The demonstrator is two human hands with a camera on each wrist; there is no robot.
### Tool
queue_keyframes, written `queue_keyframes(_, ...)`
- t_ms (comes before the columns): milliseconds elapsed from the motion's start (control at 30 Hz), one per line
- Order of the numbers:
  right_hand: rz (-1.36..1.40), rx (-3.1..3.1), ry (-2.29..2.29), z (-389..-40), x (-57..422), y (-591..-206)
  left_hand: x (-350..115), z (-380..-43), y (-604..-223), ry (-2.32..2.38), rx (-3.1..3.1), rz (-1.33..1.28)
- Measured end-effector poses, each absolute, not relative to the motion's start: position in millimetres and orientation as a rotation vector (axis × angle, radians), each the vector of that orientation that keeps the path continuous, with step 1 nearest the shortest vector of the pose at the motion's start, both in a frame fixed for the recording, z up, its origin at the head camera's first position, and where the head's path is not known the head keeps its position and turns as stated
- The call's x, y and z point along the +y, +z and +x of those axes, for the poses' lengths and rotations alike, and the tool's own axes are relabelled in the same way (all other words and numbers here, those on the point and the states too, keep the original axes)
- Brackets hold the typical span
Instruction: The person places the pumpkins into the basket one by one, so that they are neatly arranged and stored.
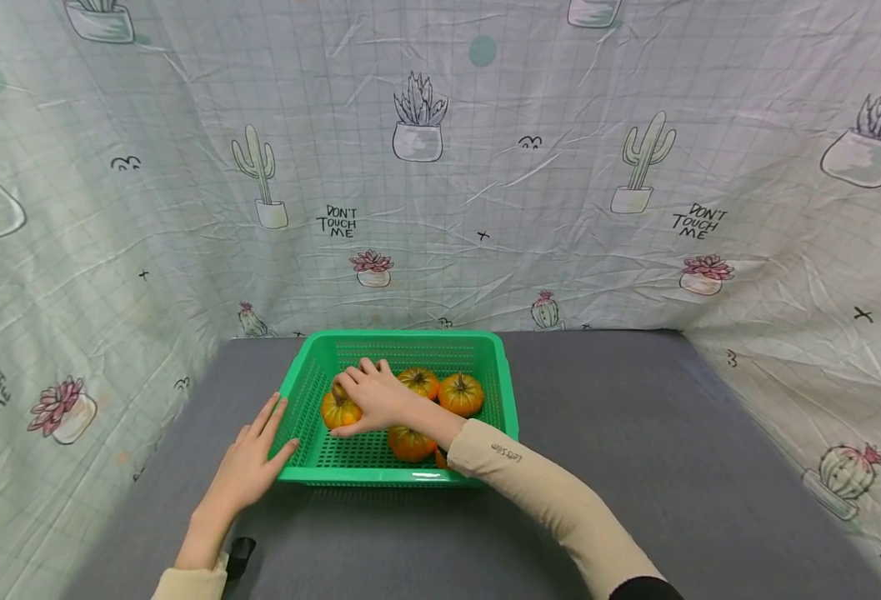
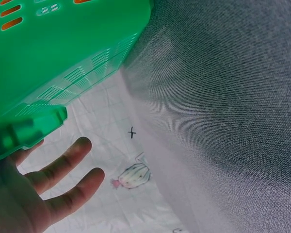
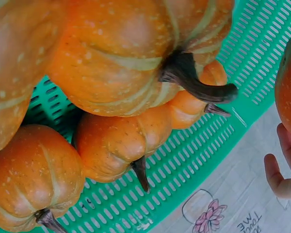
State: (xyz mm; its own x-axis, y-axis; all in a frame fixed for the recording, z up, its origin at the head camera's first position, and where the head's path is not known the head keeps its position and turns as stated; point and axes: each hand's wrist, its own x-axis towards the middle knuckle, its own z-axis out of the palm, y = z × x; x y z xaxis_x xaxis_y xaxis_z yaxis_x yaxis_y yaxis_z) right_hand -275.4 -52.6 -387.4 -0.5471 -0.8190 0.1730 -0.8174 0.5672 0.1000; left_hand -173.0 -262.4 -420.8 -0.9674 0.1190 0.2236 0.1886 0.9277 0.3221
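Note:
A green slotted plastic basket (image 1: 357, 475) holds several small orange pumpkins with greenish streaks and dark stems. My right hand (image 1: 380, 398) reaches into its left part and grips one pumpkin (image 1: 337, 413) from above, thumb on the near side. At the right edge of the right wrist view, part of that held pumpkin (image 3: 290, 90) shows beside the fingertips (image 3: 275, 172). My left hand (image 1: 251, 460) rests at the basket's left rim with fingers extended. Seen from the left wrist, its fingers (image 2: 70, 194) spread apart beside the basket's outer wall (image 2: 63, 53).
Other pumpkins (image 1: 461, 395) sit in the basket's middle and right, some partly hidden under my right forearm. The basket stands on a dark grey tabletop (image 1: 620, 433). A pale cloth (image 1: 485, 192) printed with cacti hangs behind the table and along both sides.

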Motion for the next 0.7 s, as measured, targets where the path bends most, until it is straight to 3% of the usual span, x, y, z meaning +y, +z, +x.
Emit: queue_keyframes(700,1.529,-2.675,-0.196,-279,-53,-399,-264,-174,-421,-0.509,-2.882,-0.247)
